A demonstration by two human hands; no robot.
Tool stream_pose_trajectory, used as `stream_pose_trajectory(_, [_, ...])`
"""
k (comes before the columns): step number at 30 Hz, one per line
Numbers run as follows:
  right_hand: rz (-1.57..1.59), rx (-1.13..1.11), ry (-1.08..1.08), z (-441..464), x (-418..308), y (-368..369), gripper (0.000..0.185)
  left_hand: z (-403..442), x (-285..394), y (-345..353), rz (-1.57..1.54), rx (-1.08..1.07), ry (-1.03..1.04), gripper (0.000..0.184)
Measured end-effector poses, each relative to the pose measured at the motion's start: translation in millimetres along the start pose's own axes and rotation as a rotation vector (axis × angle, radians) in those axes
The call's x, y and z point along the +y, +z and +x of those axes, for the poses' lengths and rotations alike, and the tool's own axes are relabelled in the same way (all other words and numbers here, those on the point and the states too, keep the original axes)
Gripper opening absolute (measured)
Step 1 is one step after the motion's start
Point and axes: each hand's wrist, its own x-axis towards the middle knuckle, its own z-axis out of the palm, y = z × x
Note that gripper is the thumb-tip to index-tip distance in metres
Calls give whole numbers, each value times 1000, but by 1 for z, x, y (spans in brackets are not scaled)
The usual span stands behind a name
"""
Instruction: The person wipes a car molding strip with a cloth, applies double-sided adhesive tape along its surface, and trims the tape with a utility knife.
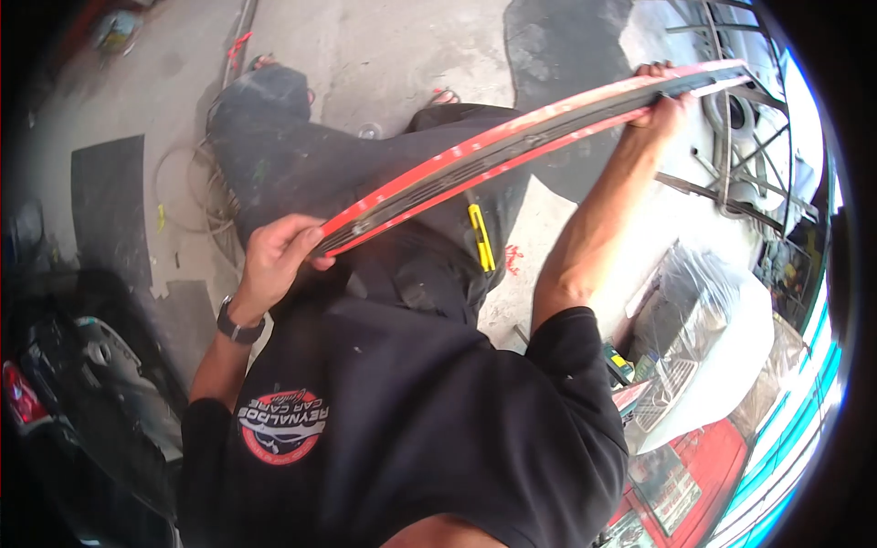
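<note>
A long, curved trim strip (493, 151) stretches diagonally across my lap. Red tape runs along both of its edges, with a dark ribbed channel between them. My left hand (281, 258), a dark watch on its wrist, pinches the lower left end between thumb and fingers. Near the strip's upper right end, my right hand (660, 99) is wrapped around it. The strip is held in the air, tilted up to the right. A yellow utility knife (480, 237) rests against my dark trousers (365, 173), just below the strip's middle.
A metal rack (726, 137) stands at upper right. Below it are a plastic-wrapped white part (703, 347) and a red panel (708, 475). A dark car part with a red light (23, 393) lies at left, near a coiled hose (206, 196) and a dark mat (110, 205).
</note>
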Motion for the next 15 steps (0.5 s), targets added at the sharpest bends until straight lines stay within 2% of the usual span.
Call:
stream_pose_trajectory(4, [1,-52,60,-8,29,-11,56,-1,-17,-15,35,70,-24,24])
stream_pose_trajectory(6, [42,-16,43,-31,41,9,59,-3,-19,-21,9,120,-123,25])
stream_pose_trajectory(7, [216,-108,95,-35,49,7,61,-4,-32,-27,-61,135,-139,30])
stream_pose_trajectory(9, [209,12,72,-61,59,31,62,-10,-31,-32,-89,138,-161,38])
stream_pose_trajectory(10, [316,-38,100,-67,67,34,63,-11,-31,-38,-88,92,-161,37])
stream_pose_trajectory(11, [229,-23,92,-76,73,37,62,-15,-40,-44,-84,94,-152,34])
stream_pose_trajectory(13, [366,-93,141,-92,83,46,63,-24,-51,-60,-28,98,-156,32])
stream_pose_trajectory(15, [338,-158,189,-101,89,49,59,-31,-65,-78,-62,140,-156,32])
